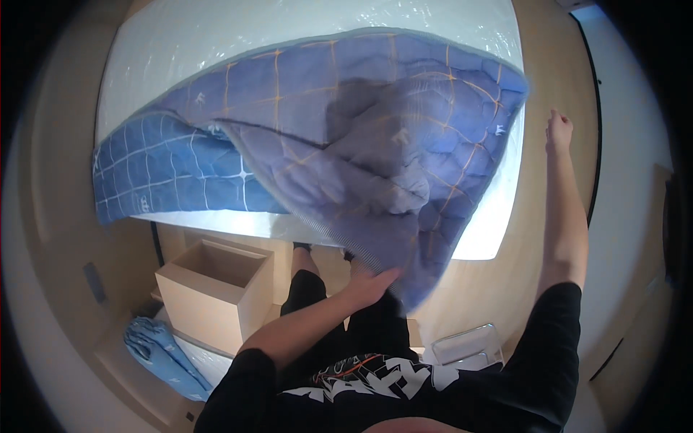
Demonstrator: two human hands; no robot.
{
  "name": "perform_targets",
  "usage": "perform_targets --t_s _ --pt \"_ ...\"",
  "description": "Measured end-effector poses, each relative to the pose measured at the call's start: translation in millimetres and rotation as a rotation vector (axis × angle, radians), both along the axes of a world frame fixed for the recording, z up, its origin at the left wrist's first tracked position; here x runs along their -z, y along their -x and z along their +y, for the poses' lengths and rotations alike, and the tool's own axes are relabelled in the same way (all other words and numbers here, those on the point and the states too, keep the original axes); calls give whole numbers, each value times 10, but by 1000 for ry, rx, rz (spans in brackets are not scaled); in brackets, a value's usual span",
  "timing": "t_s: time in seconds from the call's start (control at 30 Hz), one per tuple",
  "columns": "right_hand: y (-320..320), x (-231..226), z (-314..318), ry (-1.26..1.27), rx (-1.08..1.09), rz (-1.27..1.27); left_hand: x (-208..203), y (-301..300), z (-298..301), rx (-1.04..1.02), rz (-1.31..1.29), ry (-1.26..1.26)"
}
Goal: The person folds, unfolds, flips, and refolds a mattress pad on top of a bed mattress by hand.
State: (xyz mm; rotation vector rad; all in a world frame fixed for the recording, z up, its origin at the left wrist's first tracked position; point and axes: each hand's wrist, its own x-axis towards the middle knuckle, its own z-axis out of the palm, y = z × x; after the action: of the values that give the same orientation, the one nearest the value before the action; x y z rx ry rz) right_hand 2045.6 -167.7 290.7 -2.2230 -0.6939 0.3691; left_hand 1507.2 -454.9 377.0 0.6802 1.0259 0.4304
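A padded quilt (303, 79), purple-blue with an orange grid, spreads in loose folds over a mattress (180, 43) wrapped in shiny clear plastic. At the left, a blue part of the bedding with a white grid (166, 169) shows from beneath. My left hand (375, 286) is closed on the quilt's near edge, in front of my legs, and the cloth hangs down beside it. My right hand (559, 131) is held out at the right, past the mattress edge and apart from the quilt. Its fingers are curled in, with nothing visible in them.
An open-topped wooden box (202, 296) stands on the floor at the lower left. Beside it lies a folded blue cloth bundle (166, 357). A clear plastic container (465, 345) is near my right side. A white wall (628, 130) rises at the right.
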Motion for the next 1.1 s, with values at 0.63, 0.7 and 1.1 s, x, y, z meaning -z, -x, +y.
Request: perform_targets --t_s 0.63,0.7,1.1 --pt "5214 -384 -878 502 -1402 -526 1083 3169 -722 -404 418 349" --pt "5783 -235 -721 349 -1352 -425 1205 3879 -588 -748 398 433" --pt "6384 -267 1438 774 -675 -682 1911 6544 837 -1275 -167 186"
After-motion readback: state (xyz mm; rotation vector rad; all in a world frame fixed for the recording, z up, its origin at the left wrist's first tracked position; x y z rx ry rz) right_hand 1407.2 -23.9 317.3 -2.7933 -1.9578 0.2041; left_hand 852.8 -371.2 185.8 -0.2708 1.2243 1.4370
